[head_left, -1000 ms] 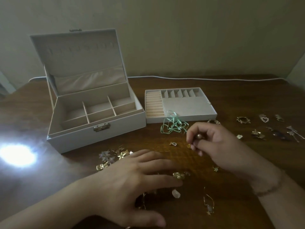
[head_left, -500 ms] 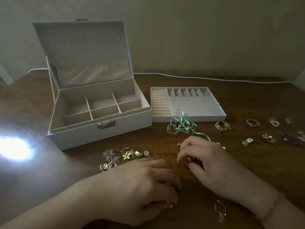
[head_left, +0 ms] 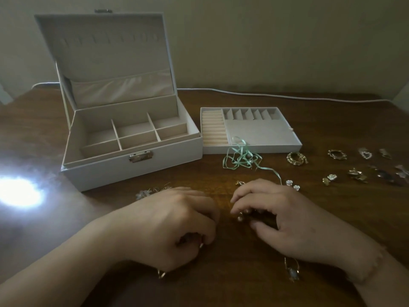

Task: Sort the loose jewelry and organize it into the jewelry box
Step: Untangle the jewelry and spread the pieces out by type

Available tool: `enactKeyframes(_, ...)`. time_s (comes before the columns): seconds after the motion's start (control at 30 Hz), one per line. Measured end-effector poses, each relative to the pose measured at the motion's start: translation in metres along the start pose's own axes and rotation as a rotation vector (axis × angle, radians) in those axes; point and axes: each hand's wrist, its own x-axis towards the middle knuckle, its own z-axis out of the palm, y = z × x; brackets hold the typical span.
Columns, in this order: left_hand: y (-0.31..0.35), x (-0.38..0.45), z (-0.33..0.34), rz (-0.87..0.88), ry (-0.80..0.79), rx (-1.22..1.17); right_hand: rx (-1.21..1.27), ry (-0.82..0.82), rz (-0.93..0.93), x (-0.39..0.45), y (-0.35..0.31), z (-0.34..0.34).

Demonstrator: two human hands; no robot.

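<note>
White and lidded, one jewelry box [head_left: 124,151] stands open on the wooden table [head_left: 332,218], compartments bare, one lift-out tray [head_left: 261,131] beside it. Gathering seems in hand: the left hand [head_left: 168,227] is curled over small pieces, the right hand [head_left: 278,216] pinches a pearl earring [head_left: 240,217]. Next, a compartment must be chosen. One green ribbon [head_left: 241,157] and roughly ten pieces are scattered nearby.

No writing, label, brand, number or sign can be read anywhere in this view: the pale surfaces and the metal pieces are plain, and the dim light and blur leave anything finer too small to tell.
</note>
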Motion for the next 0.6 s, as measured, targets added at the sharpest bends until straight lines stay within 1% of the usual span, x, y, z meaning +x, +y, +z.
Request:
enactKeyframes(0.07, -0.002, -0.001, -0.001, -0.009, 0.001, -0.03, 0.039, 0.034, 0.008, -0.003, 0.001, -0.006)
enactKeyframes(0.2, -0.003, -0.002, -0.002, -0.032, 0.023, -0.12, 0.21, 0.281, 0.048, -0.016, 0.012, -0.033)
enactKeyframes(0.27, -0.003, -0.003, -0.003, -0.03, 0.021, -0.136, 0.25, 0.308, 0.11, -0.025, 0.021, -0.048)
enactKeyframes(0.37, -0.004, -0.003, -0.005, -0.029, 0.019, -0.139, 0.175, 0.207, 0.242, -0.035, 0.038, -0.06)
enactKeyframes(0.4, -0.004, -0.003, -0.005, -0.03, 0.018, -0.134, 0.154, 0.151, 0.286, -0.036, 0.041, -0.061)
enactKeyframes(0.47, -0.005, -0.004, -0.006, -0.028, 0.013, -0.121, 0.134, -0.017, 0.359, -0.037, 0.044, -0.062)
enactKeyframes(0.53, -0.008, -0.005, -0.007, -0.032, 0.008, -0.101, 0.133, -0.171, 0.399, -0.036, 0.041, -0.062)
enactKeyframes(0.6, -0.009, -0.007, -0.009, -0.04, 0.009, -0.08, 0.12, -0.245, 0.413, -0.034, 0.04, -0.06)
